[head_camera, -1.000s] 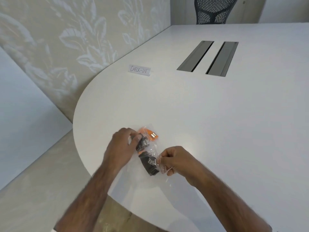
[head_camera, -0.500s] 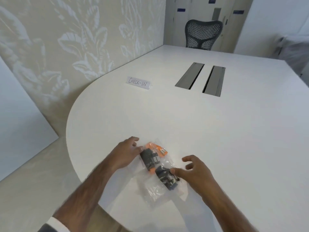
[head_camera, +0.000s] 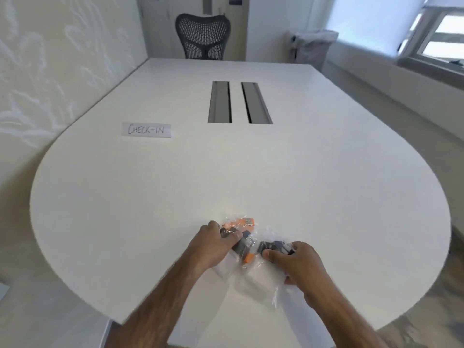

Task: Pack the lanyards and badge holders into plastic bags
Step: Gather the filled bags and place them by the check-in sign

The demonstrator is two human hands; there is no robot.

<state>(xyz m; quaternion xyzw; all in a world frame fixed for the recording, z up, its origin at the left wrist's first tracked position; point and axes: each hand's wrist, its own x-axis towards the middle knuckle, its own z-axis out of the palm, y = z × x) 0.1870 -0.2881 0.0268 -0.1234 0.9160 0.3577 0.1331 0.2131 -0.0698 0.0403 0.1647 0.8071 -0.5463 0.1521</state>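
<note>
Two clear plastic bags with rolled lanyards inside lie on the white table (head_camera: 150, 197) near its front edge. The left bag (head_camera: 241, 227) shows orange and dark grey lanyard rolls; my left hand (head_camera: 213, 244) presses on it with fingers curled over the dark roll. The right bag (head_camera: 261, 280) holds a dark grey roll (head_camera: 275, 246); my right hand (head_camera: 298, 264) grips that end, thumb on top. The two bags touch or overlap between my hands. Any badge holders inside are too blurred to make out.
A paper label reading CHECK-IN (head_camera: 146, 129) lies at the mid-left of the table. Two grey cable slots (head_camera: 238, 102) run along the table's centre. A black mesh chair (head_camera: 203, 36) stands at the far end. A window (head_camera: 442, 38) is at the right.
My view swung right and up, so the whole table faces me. The bags spread apart a little; my right hand closed on the right bag, and my left hand stayed on the left one.
</note>
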